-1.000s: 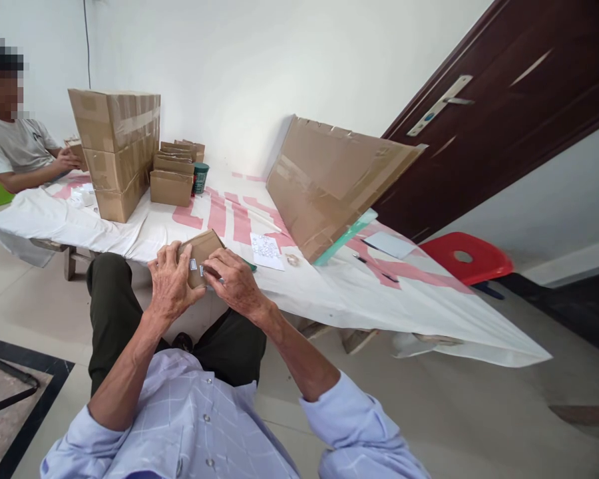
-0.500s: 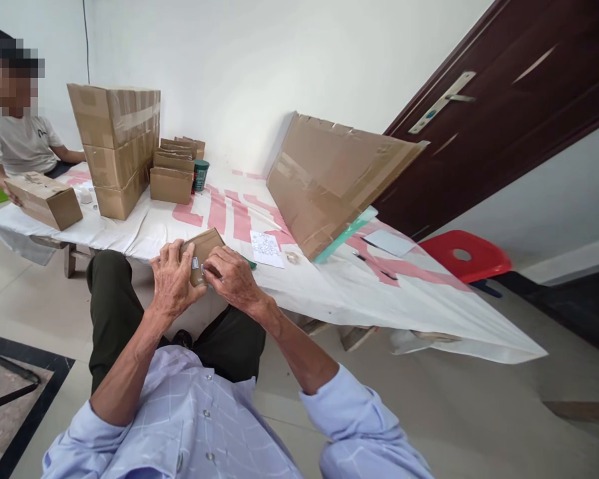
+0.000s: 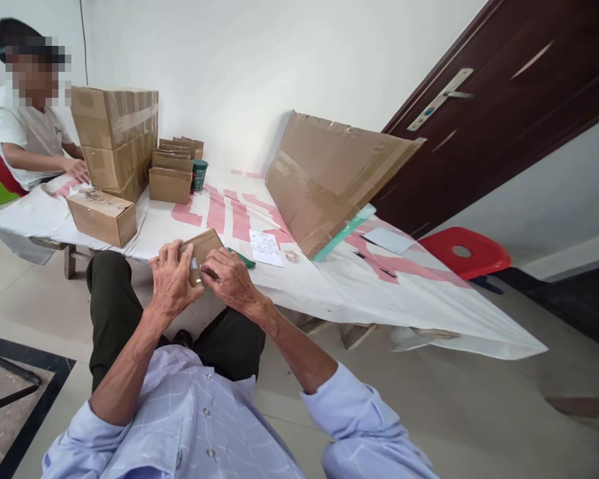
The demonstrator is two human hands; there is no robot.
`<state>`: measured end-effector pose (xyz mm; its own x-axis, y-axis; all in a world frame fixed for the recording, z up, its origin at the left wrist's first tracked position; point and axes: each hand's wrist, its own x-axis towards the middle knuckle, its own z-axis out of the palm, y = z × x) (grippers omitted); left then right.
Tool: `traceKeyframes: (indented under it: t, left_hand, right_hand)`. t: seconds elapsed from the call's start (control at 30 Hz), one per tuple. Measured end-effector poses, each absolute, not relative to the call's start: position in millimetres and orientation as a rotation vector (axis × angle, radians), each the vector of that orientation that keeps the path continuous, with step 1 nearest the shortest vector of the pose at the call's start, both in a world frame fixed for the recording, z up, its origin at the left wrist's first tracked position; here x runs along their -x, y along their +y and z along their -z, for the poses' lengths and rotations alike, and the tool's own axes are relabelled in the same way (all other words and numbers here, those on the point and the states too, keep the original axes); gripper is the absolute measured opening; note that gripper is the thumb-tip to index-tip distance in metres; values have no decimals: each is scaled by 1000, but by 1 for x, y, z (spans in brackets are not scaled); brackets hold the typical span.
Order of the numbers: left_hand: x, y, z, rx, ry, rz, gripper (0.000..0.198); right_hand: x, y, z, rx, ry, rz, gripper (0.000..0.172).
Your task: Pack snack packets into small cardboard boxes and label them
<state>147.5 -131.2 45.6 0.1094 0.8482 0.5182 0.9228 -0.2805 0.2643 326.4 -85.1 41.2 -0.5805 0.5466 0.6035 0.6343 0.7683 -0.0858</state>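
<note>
Small box: brown cardboard, flat-faced, held above the lap at the counter's near edge. Left hand grasps its side; right hand has fingertips pinched at its face, beside a small pale label; can't tell what's in the pinch. Counter draped in creased white cloth, red print. Taped carton stack, oblong carton in front; contents hidden. Round dark-green tub, contents unclear.
</note>
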Motion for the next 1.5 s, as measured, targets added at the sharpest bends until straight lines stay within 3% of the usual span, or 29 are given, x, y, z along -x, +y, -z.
traceKeyframes:
  t: [0.6, 0.7, 1.0, 1.5]
  left_hand:
    - [-148, -130, -47, 2268, -1786, 875, 82]
    - [-148, -128, -44, 2262, -1770, 893, 80]
    - [-146, -128, -39, 2249, -1733, 932, 77]
    - [-147, -127, -38, 2265, -1723, 914, 80]
  right_hand:
    - [-329, -84, -35, 823, -2306, 162, 10]
    - [-331, -84, -34, 799, -2272, 156, 17]
    - [-332, -81, -29, 797, -2287, 160, 6]
    - [-335, -78, -31, 777, -2289, 67, 9]
